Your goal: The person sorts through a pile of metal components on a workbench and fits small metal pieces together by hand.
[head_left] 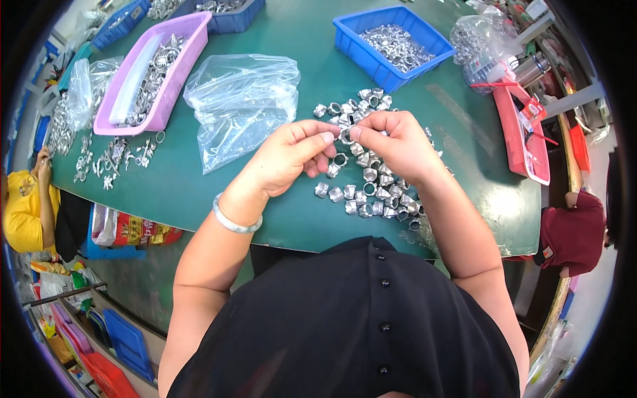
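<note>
A silver-coloured metal ring (346, 137) is between my fingertips over the table. My left hand (286, 154) pinches it from the left with thumb and forefinger, the other fingers loosely curled. From the right, my right hand (399, 140) closes thumb and forefinger on it; its remaining fingers are mostly hidden. Chunky silver rings (381, 194) lie scattered beneath and around both hands, several standing on their bands. A flat clear plastic bag (244, 99) rests beyond my left hand. My left wrist wears a pale bangle (233, 224).
A blue basket (391, 81) of small metal pieces stands at the far side of the green table (219, 199). At left is a pink basket (189, 66) with loose metal pieces beside it. A salmon basket (517, 142) sits at the right edge. Other people are at both sides.
</note>
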`<state>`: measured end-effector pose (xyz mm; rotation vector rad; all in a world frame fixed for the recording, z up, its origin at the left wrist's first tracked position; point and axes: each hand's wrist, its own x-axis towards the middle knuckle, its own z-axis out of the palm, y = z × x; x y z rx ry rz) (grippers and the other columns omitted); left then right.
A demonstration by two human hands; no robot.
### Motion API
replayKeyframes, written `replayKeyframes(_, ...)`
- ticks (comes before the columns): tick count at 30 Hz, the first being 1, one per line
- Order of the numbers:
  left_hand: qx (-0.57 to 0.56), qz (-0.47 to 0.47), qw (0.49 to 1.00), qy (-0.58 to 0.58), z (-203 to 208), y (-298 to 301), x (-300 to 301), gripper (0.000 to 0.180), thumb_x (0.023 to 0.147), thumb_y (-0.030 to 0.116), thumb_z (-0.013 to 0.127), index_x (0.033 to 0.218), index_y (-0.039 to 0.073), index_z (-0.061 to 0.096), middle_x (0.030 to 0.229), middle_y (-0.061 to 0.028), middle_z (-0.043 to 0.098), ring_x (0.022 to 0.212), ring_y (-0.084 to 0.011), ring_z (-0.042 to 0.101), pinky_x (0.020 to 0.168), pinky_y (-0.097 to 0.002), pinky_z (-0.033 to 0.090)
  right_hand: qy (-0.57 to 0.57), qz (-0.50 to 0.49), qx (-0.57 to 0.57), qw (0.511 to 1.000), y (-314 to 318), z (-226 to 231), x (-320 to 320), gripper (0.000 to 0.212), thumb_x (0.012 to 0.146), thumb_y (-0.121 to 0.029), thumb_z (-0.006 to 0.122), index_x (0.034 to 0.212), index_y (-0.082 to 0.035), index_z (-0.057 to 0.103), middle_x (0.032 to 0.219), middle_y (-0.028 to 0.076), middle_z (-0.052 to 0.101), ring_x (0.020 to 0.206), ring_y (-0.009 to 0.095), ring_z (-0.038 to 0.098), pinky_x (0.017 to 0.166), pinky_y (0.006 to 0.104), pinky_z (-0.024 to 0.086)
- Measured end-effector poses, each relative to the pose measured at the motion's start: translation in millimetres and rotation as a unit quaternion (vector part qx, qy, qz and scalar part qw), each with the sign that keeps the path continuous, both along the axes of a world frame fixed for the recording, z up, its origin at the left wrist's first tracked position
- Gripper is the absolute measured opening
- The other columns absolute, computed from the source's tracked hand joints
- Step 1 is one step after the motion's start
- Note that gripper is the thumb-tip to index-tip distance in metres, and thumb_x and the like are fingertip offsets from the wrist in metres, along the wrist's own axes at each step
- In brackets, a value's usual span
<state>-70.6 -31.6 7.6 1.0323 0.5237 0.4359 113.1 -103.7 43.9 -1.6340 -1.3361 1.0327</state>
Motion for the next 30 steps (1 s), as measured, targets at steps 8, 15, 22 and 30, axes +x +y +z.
replayKeyframes(8,-0.044,-0.003,0.998,-0.053,1.2,-18.8,5.9,0.019,0.090,0.014,0.051,0.103,0.002,0.057,0.080,-0.0040,0.060,0.064,-0.0093,0.056,0.053,-0.0199,0.044,0.030,-0.007,0.052,0.998,-22.3,4.5,-3.2,0.022,0.080,-0.020,0.063,0.079,0.001,0.066,0.064,0.002,0.058,0.059,0.007,0.048,0.054,0.0253,0.040)
replayKeyframes(15,-0.032,-0.014,0.998,-0.047,6.0,-32.4,10.9,0.018,0.090,0.015,0.053,0.103,0.003,0.056,0.082,-0.0035,0.060,0.065,-0.0090,0.056,0.054,-0.0201,0.045,0.000,0.007,0.112,0.994,-38.2,2.3,1.5,0.021,0.080,-0.020,0.064,0.077,0.001,0.065,0.064,0.005,0.058,0.059,0.009,0.050,0.054,0.0259,0.040)
replayKeyframes(22,-0.039,-0.009,0.996,-0.083,7.6,-43.2,15.7,0.018,0.089,0.014,0.054,0.102,0.002,0.058,0.081,-0.0023,0.061,0.067,-0.0085,0.058,0.057,-0.0200,0.047,-0.016,0.029,0.155,0.987,-55.4,7.1,3.8,0.014,0.079,-0.014,0.065,0.080,-0.001,0.064,0.070,0.005,0.058,0.065,0.010,0.053,0.058,0.0262,0.042)
replayKeyframes(30,-0.074,-0.025,0.991,-0.113,4.6,-51.0,20.7,0.023,0.089,0.014,0.053,0.108,0.001,0.056,0.085,-0.0048,0.060,0.071,-0.0109,0.057,0.061,-0.0226,0.047,-0.013,0.047,0.188,0.981,-67.8,7.7,8.8,0.010,0.079,-0.010,0.064,0.084,0.000,0.064,0.075,0.006,0.059,0.067,0.012,0.055,0.060,0.0260,0.044)
